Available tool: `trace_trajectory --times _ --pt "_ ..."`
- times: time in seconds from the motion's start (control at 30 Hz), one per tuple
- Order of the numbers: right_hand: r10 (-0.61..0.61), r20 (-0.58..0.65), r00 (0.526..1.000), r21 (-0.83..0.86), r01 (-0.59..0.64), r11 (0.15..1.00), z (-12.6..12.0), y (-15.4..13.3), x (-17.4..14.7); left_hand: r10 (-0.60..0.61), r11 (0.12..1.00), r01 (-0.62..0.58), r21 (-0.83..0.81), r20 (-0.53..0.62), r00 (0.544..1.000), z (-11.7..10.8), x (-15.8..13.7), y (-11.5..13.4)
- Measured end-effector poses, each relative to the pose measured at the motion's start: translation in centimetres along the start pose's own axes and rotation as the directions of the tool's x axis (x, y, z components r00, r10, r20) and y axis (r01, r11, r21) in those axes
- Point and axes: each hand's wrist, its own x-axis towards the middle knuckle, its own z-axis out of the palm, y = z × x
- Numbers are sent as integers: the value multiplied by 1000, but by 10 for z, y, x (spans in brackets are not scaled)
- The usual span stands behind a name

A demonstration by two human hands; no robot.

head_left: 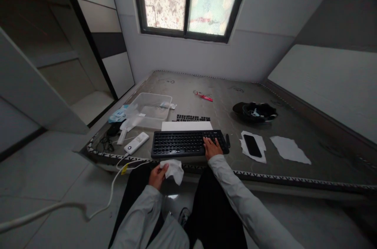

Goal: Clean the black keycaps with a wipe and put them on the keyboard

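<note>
A black keyboard [176, 143] lies along the front edge of the mattress before me. My right hand [212, 147] rests on its right end with the fingers spread. My left hand [158, 176] is closed on a crumpled white tissue [174, 170], held over my lap just below the keyboard's near edge. Behind the keyboard is a flat white strip [185, 126], and beyond that are rows of small black keycaps [193, 118]. A small black stick-like piece [227, 140] lies just past the keyboard's right end.
To the left are a clear plastic box [153, 109], a white power bank [136, 143] and white cables. On the right, a phone [252, 146] lies on white paper, near another paper sheet [290, 149] and a black cap [255, 112]. A red packet [204, 96] lies farther back.
</note>
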Motion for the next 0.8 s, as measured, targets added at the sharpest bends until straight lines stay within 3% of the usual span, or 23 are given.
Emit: trace_trajectory --times 0.2,0.43,0.63,0.8 --pt "-46 23 999 -26 46 999 -6 -3 1 21 1000 -21 2 4 1000 -5 2 -7" --pt "90 16 996 50 -91 995 -6 -1 0 12 997 -10 -74 26 1000 -11 4 -14" --pt "15 56 998 50 -18 999 -11 16 7 37 993 -42 -114 -44 998 -7 0 -15" --pt "-71 99 993 56 65 996 -23 39 21 59 996 -62 -57 -52 997 -7 0 -11"
